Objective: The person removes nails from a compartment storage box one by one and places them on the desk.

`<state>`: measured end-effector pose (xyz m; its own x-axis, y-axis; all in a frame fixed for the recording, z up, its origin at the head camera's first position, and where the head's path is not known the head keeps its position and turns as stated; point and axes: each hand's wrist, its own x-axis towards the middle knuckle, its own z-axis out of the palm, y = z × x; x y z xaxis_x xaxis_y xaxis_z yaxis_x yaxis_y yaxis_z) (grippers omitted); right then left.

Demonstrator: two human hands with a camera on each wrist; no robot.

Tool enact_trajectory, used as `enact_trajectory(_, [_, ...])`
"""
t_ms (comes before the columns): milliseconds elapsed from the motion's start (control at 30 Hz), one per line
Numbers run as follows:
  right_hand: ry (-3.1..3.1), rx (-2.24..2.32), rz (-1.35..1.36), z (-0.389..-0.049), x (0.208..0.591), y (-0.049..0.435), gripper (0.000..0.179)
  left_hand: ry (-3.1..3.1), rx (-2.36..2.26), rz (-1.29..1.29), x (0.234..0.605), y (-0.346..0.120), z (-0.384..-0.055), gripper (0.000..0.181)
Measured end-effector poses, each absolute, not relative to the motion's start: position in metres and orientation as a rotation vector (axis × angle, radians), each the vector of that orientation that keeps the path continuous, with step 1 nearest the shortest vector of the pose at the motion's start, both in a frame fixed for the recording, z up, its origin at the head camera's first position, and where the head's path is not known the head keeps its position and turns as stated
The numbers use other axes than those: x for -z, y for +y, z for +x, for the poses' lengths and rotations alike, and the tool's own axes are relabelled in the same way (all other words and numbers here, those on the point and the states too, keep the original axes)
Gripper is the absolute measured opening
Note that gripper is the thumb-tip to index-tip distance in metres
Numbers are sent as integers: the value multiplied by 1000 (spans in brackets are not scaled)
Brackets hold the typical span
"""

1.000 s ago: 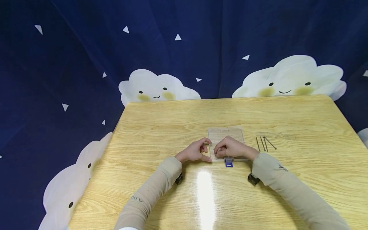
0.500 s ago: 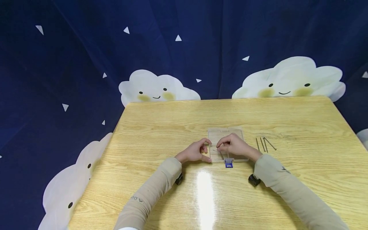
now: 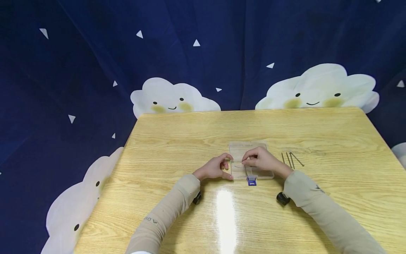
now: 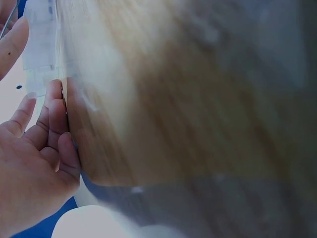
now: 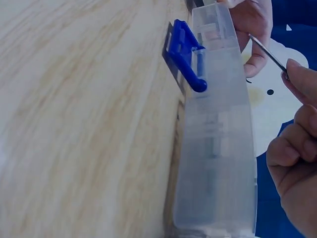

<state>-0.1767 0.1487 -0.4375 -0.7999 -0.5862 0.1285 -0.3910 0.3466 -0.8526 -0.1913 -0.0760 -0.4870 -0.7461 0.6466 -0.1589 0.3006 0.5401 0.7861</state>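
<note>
My left hand point(image 3: 215, 166) holds the left end of a clear plastic box point(image 5: 215, 163), thumb at the near corner and index finger at the far one. The box stands open, its clear lid point(image 3: 238, 148) laid back behind it. A blue latch point(image 5: 185, 54) hangs at the front. Over the middle of the box, my right hand point(image 3: 261, 160) pinches a thin nail point(image 5: 267, 53) between thumb and index finger, its tip pointing outward. Inside the left compartment lies another thin metal piece point(image 3: 238, 167).
Several long nails point(image 3: 289, 159) lie on the wooden table point(image 3: 177, 141) to the right of the box. A dark blue curtain point(image 3: 177, 42) with clouds hangs behind the table. Dark wrist cameras sit under both sleeves.
My right hand has lifted from low over the left compartment and shifted right, uncovering the compartment. The left hand stays at the box's end.
</note>
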Motion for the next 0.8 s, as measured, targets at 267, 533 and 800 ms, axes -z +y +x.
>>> enact_trajectory(267, [2430, 1434, -901, -176, 435, 161, 6, 2342, -1080, 757, 487, -76, -192, 58])
enact_trajectory(533, [2479, 1432, -877, -172, 429, 172, 7, 2348, -1074, 755, 484, -75, -188, 58])
enact_trajectory(800, [2473, 1454, -864, -175, 439, 187, 7, 2341, -1065, 749, 484, -75, -190, 59])
